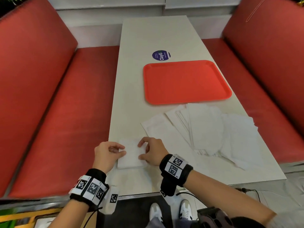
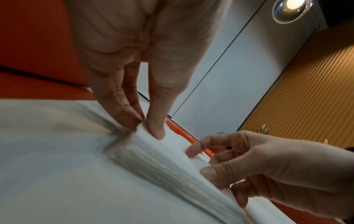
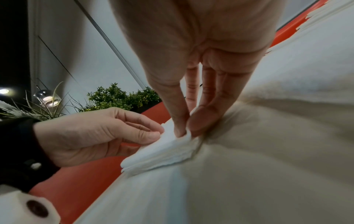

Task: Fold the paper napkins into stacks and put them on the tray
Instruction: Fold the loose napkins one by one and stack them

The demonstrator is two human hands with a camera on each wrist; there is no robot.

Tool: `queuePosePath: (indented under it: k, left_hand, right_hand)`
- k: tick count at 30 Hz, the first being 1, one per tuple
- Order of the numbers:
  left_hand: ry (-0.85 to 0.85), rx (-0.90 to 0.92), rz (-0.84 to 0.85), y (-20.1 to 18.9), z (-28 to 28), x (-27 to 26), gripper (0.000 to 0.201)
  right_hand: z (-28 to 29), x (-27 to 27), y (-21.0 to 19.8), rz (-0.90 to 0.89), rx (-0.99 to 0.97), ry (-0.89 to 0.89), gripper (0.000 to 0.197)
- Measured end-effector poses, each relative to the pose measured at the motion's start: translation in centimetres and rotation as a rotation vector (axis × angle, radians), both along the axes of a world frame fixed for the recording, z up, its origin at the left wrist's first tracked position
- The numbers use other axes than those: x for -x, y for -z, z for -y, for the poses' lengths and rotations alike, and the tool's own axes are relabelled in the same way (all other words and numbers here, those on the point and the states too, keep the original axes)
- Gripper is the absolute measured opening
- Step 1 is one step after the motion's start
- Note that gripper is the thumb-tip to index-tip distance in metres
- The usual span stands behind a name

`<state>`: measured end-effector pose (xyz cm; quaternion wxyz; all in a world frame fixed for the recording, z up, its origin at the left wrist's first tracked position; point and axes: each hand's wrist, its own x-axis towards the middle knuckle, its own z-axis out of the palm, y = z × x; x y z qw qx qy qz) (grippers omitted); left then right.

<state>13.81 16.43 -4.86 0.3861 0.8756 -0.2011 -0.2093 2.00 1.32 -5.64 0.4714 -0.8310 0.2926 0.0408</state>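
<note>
I pinched the stack (image 1: 131,153) with my left hand (image 1: 107,153) at 9 o'clock and my right hand (image 1: 152,150) at 3. It looked light, soft and apt to splay, so I judged both edges needed clamping.

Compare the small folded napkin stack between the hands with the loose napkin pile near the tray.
The folded napkin stack is compact and squared; the loose napkin pile is fanned out and far wider. The left hand and right hand pinch the stack; nothing touches the pile. Both are white and lie on the table, off the orange tray.
</note>
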Motion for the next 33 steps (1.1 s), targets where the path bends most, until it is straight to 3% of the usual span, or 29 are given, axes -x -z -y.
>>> queuePosePath:
  k: [3, 7, 11, 14, 19, 22, 25, 27, 33]
  left_hand:
    - [0.056, -0.043, 0.104, -0.2, 0.1, 0.1, 0.017]
    - [0.131, -0.029, 0.25, -1.9, 1.2, 0.5, 0.022]
    - [0.208, 0.074, 0.222, -4.2, 4.9, 2.8, 0.018]
    - [0.296, 0.174, 0.152, -4.8, 9.2, 5.6, 0.015]
    - [0.499, 0.203, 0.061, -3.9, 16.7, 11.5, 0.009]
    - [0.719, 0.01, 0.088, -2.6, 20.3, 14.3, 0.026]
    - [0.887, -0.183, 0.145, -1.6, 22.3, 16.0, 0.046]
    - [0.912, -0.25, 0.165, -1.2, 22.7, 16.4, 0.051]
    - [0.9, -0.242, 0.16, -0.9, 23.1, 16.4, 0.05]
  right_hand:
    - [0.0, 0.7, -0.5, 0.013, 0.015, -0.02, 0.036]
    - [2.5, 4.0, -2.6, 0.076, -0.004, 0.079, 0.031]
    - [7.8, 9.1, -3.8, 0.061, 0.035, 0.275, 0.024]
    - [12.5, 13.5, -3.6, -0.03, 0.232, 0.435, 0.024]
    - [17.4, 20.2, -2.9, -0.273, 0.375, 0.537, 0.054]
    - [18.0, 22.2, -2.2, -0.383, 0.32, 0.474, 0.083]
    - [18.0, 23.1, -1.9, -0.408, 0.293, 0.404, 0.097]
    - [18.0, 23.4, -2.2, -0.416, 0.317, 0.36, 0.093]
    - [19.5, 24.8, -2.9, -0.303, 0.244, 0.379, 0.054]
